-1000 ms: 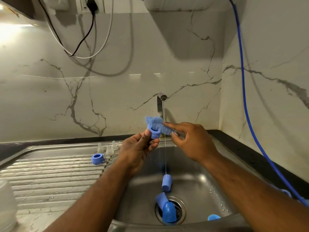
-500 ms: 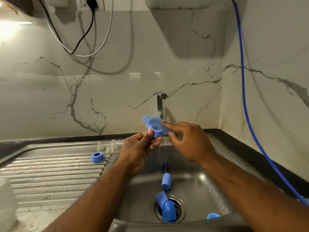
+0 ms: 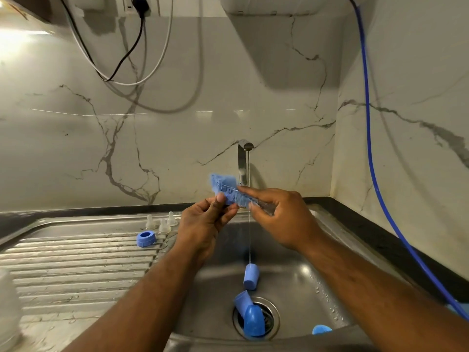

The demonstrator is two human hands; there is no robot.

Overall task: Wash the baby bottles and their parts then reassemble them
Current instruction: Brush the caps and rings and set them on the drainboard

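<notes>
My left hand (image 3: pixel 206 221) pinches a small blue bottle ring, now mostly hidden behind my thumb and the brush. A blue bottle brush (image 3: pixel 225 188) is held by its handle in my right hand (image 3: pixel 278 214), with its bristles against the ring. Both hands hover over the steel sink (image 3: pixel 299 280), just left of a thin stream of water from the tap (image 3: pixel 244 158). Another blue ring (image 3: pixel 146 238) and three clear teats (image 3: pixel 162 223) stand on the drainboard. Blue caps (image 3: pixel 250 276) lie in the basin, two of them at the drain (image 3: pixel 250 313).
A clear bottle (image 3: pixel 9 311) stands at the left edge of the ribbed drainboard (image 3: pixel 76 262). A blue piece (image 3: pixel 321 329) shows at the basin's front right. A blue hose (image 3: pixel 373 153) hangs down the right wall. Cables dangle from a socket at the upper left.
The brush has slid up and left through the ring, so more bristles stick out beyond my left thumb. The ring is now less visible. Both hands stayed over the basin.
</notes>
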